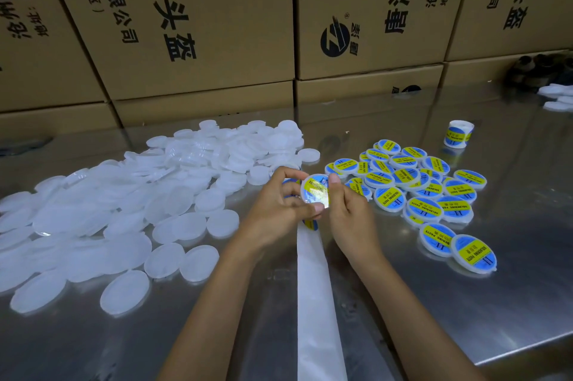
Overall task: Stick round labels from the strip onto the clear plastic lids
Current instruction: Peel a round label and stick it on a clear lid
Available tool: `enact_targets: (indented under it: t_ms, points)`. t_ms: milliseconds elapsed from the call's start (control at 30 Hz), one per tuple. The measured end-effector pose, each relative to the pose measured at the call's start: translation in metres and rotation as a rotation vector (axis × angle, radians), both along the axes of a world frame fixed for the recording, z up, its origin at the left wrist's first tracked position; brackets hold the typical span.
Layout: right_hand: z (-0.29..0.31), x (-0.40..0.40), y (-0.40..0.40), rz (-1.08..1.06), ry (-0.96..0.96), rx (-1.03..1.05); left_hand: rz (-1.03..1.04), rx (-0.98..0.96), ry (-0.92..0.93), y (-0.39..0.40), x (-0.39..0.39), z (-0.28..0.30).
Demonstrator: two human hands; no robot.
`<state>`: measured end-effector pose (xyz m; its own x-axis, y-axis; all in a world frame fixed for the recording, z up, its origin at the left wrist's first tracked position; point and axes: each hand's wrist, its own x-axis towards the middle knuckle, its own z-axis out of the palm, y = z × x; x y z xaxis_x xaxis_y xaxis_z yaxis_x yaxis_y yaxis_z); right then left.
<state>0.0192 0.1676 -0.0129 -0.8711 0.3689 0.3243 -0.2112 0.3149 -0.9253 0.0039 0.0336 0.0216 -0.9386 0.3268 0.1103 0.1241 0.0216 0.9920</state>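
My left hand (279, 203) grips the lid (314, 191), right hand (344, 203) pinches its edge, pressing the label (315, 190); next, it joins the pile to my right.

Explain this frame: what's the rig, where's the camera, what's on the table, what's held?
There is no robot here: a person works with bare hands, and the one camera sits on their head, looking forward and down. The left hand and right hand together hold a clear lid with a blue and yellow label on it. A white backing strip runs from the hands toward the camera. On the shiny metal table, unlabeled lids are heaped to the left, labeled lids to the right, and a label roll stands farther back. Cardboard boxes are stacked behind.
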Motion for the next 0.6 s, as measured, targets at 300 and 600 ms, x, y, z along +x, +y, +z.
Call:
enact_targets:
  t_ms: [300, 600]
  points:
    - [-0.0011, 0.0041, -0.0082, 0.188, 0.012, 0.033, 0.190, 0.246, -0.073, -0.0033, 0.0024, 0.0043]
    - [-0.0039, 0.0040, -0.0077, 0.029, 0.060, 0.139, 0.246, 0.204, -0.035, 0.0051, 0.0014, -0.0002]
